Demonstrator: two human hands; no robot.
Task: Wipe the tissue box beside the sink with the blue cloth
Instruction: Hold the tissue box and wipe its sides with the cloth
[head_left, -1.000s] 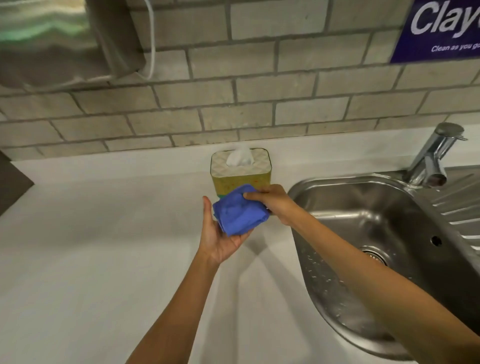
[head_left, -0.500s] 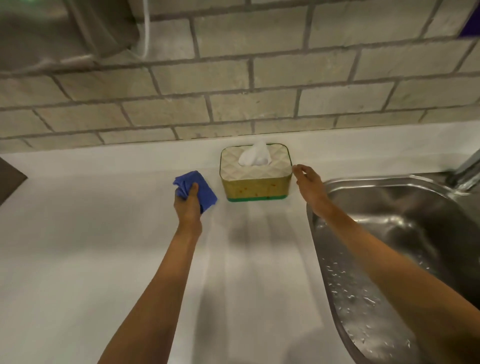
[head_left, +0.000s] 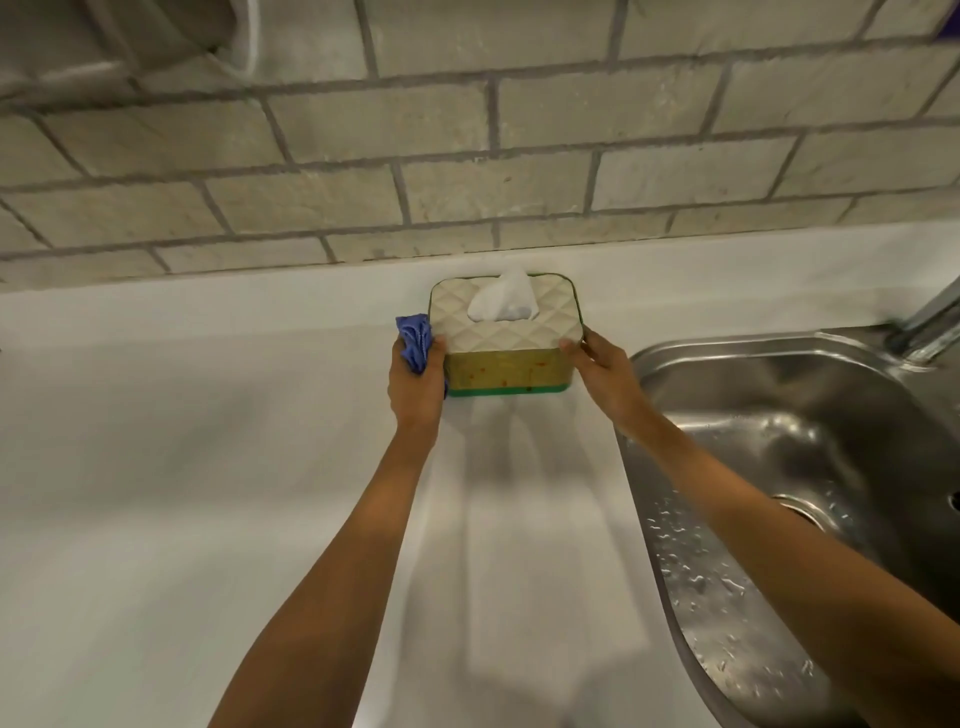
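Note:
The tissue box (head_left: 504, 370) stands on the white counter against the back ledge, left of the sink. It has a quilted cream lid, a yellow-green front with red specks, a green base, and a white tissue poking out. My left hand (head_left: 415, 387) grips the bunched blue cloth (head_left: 414, 340) and presses it against the box's left side. My right hand (head_left: 605, 371) holds the box's right end, thumb on the front corner of the lid.
A steel sink (head_left: 789, 467) with water drops lies to the right, its tap (head_left: 930, 317) at the far right edge. A brick wall (head_left: 467, 156) rises behind the counter (head_left: 208, 493). A metal dispenser (head_left: 104, 41) hangs at the top left.
Both hands have closed in on the box. The left hand brought the cloth from the counter to the box's left side, and the right hand took hold of its right end.

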